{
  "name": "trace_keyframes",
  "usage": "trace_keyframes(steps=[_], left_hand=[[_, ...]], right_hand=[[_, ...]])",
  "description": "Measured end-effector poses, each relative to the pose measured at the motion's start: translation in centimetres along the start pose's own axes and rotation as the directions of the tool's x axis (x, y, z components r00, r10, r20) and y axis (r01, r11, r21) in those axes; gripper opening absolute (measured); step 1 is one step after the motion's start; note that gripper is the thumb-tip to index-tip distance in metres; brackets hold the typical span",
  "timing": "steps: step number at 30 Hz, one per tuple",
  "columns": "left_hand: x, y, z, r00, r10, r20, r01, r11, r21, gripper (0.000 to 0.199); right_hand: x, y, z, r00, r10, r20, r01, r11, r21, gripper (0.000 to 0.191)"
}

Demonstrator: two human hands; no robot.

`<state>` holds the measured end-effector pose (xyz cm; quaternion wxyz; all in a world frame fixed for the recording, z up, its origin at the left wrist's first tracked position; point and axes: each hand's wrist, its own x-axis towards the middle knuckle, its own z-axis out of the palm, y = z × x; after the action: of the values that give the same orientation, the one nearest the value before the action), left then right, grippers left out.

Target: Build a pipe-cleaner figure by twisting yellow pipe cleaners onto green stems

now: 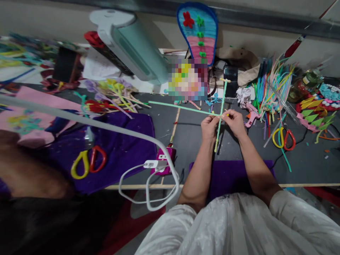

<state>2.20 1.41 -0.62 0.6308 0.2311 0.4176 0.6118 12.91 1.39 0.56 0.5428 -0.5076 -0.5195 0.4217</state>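
My left hand (pixel 209 126) is closed in a pinch on a straight mint-green pipe cleaner (pixel 180 107), which sticks out far to the left. Crossing it between my hands is a twisted green pipe cleaner stem (pixel 224 97), with a pale yellowish piece at its far tip. The stem's lower end points toward me, past my wrists. Fingers of my right hand (pixel 234 123) are pinched at the crossing, touching the stem; a small yellow bit shows by the fingertips. Exactly how the two pieces join is hidden by my fingers.
Loose pipe cleaners (pixel 276 85), a pink glue gun (pixel 251 114) and scissors (pixel 283 137) lie to the right. Left are a purple cloth (pixel 132 141), another pair of scissors (pixel 89 161), a white cable (pixel 127 131) and a co-worker's arm (pixel 32 170). A decorated board (pixel 198 32) leans behind.
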Motion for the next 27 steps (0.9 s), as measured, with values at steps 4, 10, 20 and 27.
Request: trace_keyframes(steps=[4, 10, 20, 27], left_hand=[[0.1, -0.2, 0.0, 0.999, -0.035, -0.004, 0.035, 0.999, -0.025, 0.031], [0.0, 0.0, 0.2, 0.997, -0.070, -0.008, 0.070, 0.996, -0.058, 0.031], [0.1, -0.2, 0.0, 0.996, -0.087, 0.016, 0.088, 0.992, -0.090, 0.029], [0.4, -0.4, -0.1, 0.999, -0.023, -0.034, 0.020, 0.997, -0.074, 0.031]], right_hand=[[0.0, 0.1, -0.1, 0.999, -0.042, -0.007, 0.041, 0.997, -0.061, 0.015], [-0.3, -0.2, 0.1, 0.993, -0.118, 0.022, 0.120, 0.976, -0.184, 0.014], [-0.1, 0.6, 0.3, 0.998, -0.069, 0.002, 0.069, 0.990, -0.121, 0.014], [0.2, 0.8, 0.0, 1.000, 0.010, 0.008, -0.010, 1.000, 0.005, 0.022]])
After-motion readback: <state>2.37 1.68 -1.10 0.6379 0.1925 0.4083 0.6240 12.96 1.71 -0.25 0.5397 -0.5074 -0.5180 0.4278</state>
